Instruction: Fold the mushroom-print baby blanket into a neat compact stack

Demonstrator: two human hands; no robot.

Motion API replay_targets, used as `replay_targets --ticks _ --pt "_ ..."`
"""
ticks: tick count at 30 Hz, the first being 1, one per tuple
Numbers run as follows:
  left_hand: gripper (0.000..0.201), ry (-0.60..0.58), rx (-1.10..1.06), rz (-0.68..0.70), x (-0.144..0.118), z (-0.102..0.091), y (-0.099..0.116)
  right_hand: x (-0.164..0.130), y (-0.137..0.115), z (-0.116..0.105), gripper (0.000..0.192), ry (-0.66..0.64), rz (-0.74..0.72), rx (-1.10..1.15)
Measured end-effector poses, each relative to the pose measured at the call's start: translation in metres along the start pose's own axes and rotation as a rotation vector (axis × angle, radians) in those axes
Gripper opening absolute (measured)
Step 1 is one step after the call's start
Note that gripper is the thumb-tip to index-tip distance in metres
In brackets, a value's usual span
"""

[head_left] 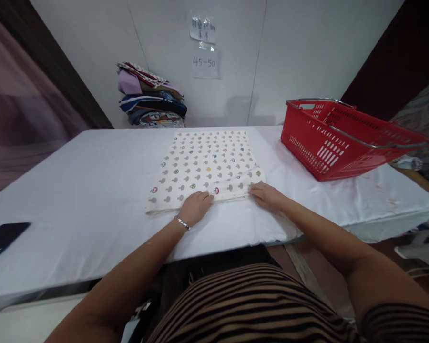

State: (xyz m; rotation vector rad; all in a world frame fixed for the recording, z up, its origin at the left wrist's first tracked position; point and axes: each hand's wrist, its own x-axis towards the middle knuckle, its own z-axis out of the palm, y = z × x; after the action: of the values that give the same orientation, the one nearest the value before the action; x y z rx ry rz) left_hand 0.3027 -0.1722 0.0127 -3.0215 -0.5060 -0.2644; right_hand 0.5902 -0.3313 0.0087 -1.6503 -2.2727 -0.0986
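Head view: mushroom-print cloth (202, 162) lying flat at 12 o'clock, apparently layered already.
Left hand (196, 206) at its 6 o'clock edge, right hand (267, 195) at its 4 o'clock corner; pinching or just pressing, can't tell. 4 o'clock side not yet smooth.

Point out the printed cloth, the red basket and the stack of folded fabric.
Printed cloth (208, 161): head view, middle of its upper face.
Red basket (311, 144): head view, the wall facing the camera.
Stack of folded fabric (152, 99): head view, the side, about halfway up.
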Motion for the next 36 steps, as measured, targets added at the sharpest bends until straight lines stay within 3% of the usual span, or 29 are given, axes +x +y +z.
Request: replay_targets --ticks 6,10,15,21,25,30,36 --pt "0.021 -0.038 0.08 0.026 0.006 0.0 0.0 0.009 0.004 0.002 0.031 -0.089 -0.011 -0.085" --pt "0.022 -0.065 0.122 0.021 0.01 0.001 0.002 0.018 -0.002 -0.008 0.028 -0.172 0.013 -0.173" --pt "0.026 -0.018 0.098 0.018 0.004 0.001 0.005 0.005 -0.013 -0.024 0.028 -0.091 0.045 -0.137" --pt "0.024 0.011 0.073 0.053 0.001 0.003 0.011 -0.012 -0.025 -0.011 0.029 -0.185 0.119 -0.059" --pt "0.03 0.045 0.055 0.081 0.007 0.007 0.013 -0.006 -0.03 -0.007 0.034 -0.175 0.122 -0.105" --pt "0.028 0.045 0.025 0.102 0.011 0.011 0.014 -0.004 -0.036 -0.007 0.027 -0.154 0.132 -0.114" --pt "0.022 0.073 -0.043 0.065 0.015 0.005 0.024 -0.011 -0.041 0.001 0.028 -0.072 0.086 -0.119"
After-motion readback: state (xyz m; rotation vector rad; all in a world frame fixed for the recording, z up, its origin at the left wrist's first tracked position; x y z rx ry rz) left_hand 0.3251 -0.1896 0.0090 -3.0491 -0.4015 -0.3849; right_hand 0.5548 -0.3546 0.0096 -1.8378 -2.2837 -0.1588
